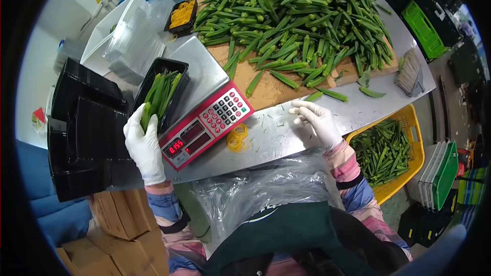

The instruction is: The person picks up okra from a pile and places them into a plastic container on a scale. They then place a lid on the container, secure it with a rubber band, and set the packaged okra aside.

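My left hand (144, 148), in a white glove, grips the lower ends of several okra pods (162, 92) lying in a black plastic tray (182, 66). That tray rests, tilted in my view, on the metal plate (207, 74) of a red digital scale (209, 122), whose display reads 0.155. Over the steel table's front part, my gloved right hand (318, 121) hovers with loosely bent fingers, a little apart and holding nothing visible. Just beyond it, loose okra pods (332, 94) lie at the edge of a large okra heap (291, 20) on cardboard (271, 89).
Yellow rubber bands (237, 138) lie beside the scale, and more fill a small black tray (182, 14). Stacked black trays (97, 128) stand at left, near clear plastic lids (135, 46). A brush (409, 71) sits at right, above a yellow okra crate (417, 148).
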`<action>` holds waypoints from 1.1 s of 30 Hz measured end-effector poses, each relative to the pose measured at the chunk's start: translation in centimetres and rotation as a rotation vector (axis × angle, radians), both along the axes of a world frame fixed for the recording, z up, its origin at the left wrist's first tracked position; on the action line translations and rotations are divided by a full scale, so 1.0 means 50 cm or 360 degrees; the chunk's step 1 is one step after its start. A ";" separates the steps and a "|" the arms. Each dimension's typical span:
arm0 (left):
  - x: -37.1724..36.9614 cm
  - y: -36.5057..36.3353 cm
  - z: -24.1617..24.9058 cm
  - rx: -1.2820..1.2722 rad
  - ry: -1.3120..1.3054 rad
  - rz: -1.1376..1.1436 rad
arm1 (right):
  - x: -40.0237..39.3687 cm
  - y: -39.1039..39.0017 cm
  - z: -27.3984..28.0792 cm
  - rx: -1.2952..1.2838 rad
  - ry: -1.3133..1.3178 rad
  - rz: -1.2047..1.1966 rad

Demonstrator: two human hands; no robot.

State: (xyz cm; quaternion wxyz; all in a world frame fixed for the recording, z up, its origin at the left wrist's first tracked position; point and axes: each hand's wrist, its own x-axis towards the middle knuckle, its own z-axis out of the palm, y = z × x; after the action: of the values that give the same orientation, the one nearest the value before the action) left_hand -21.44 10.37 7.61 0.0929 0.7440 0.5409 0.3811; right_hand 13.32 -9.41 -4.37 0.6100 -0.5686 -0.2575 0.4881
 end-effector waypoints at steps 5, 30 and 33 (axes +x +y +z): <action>0.057 -0.071 0.015 -0.0125 -0.0782 -0.0165 | 0.094 0.044 -0.005 -0.0119 -0.0362 -0.0278; 0.391 -0.140 -0.150 -0.1514 -0.1287 -0.0910 | 0.202 0.153 0.136 0.0637 0.0350 0.0081; 0.370 -0.157 -0.103 -0.2026 -0.1765 -0.1237 | 0.138 0.104 0.134 0.0525 0.0275 0.0219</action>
State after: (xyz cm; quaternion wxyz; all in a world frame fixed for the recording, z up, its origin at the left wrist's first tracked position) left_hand -2.96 2.51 2.48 0.8501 0.3933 0.2391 0.2558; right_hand 20.21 -4.20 2.31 0.6799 -0.3981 -0.3188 0.5268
